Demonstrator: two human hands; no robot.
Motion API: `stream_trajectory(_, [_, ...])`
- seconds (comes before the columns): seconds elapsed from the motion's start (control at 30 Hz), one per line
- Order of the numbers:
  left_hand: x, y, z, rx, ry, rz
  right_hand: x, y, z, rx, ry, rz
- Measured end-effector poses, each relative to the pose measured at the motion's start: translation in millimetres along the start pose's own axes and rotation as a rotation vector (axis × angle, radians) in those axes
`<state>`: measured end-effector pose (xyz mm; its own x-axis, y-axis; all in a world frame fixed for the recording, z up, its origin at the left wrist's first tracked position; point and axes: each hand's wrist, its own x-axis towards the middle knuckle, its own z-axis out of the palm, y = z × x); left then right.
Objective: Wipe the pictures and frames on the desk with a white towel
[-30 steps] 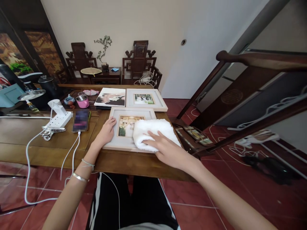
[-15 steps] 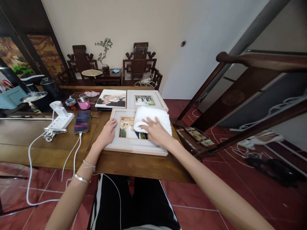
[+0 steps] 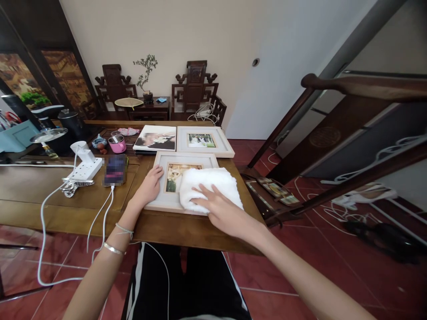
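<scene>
A pale wooden picture frame (image 3: 185, 158) lies flat near the table's front edge, a wide light mat around its photo. Holding its left rim is my left hand (image 3: 151, 184), fingers curled over the top of the edge. My right hand (image 3: 220, 206) presses on a fluffy white cloth (image 3: 216, 180), its fingers spread across the fabric and the thumb side hard to make out. The cloth covers the right part of the photo and the frame's lower right corner.
Behind lie a second framed photo (image 3: 227, 149) and a white photo panel (image 3: 150, 133). To the left are a phone (image 3: 114, 170) on a cable, a power strip (image 3: 88, 169) and a pink cup (image 3: 117, 146). A wooden chair (image 3: 300, 106) stands right of the table.
My right hand has drawn the white cloth down toward me, from the frame's upper right to its lower right. My left hand has stayed at the left rim.
</scene>
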<state>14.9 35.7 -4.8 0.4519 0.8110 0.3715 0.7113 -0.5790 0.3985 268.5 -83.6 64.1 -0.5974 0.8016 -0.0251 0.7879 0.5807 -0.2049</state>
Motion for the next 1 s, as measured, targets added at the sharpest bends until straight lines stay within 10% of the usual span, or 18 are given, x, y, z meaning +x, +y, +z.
stream_trajectory(0.3, [-0.6,-2.6,1.3,-0.033,0.020,-0.006,69.3,71.1,6.4,-0.157,0.222,0.143])
stream_trajectory(0.77, [2.8,-4.2,7.9,-0.043,0.104,-0.023,-5.6,-26.2,-32.2,0.076,-0.197,-0.046])
stream_trajectory(1.0, [3.8,-7.5,10.0,-0.028,0.083,-0.005,40.2,19.1,-2.9,-0.082,-0.009,0.065])
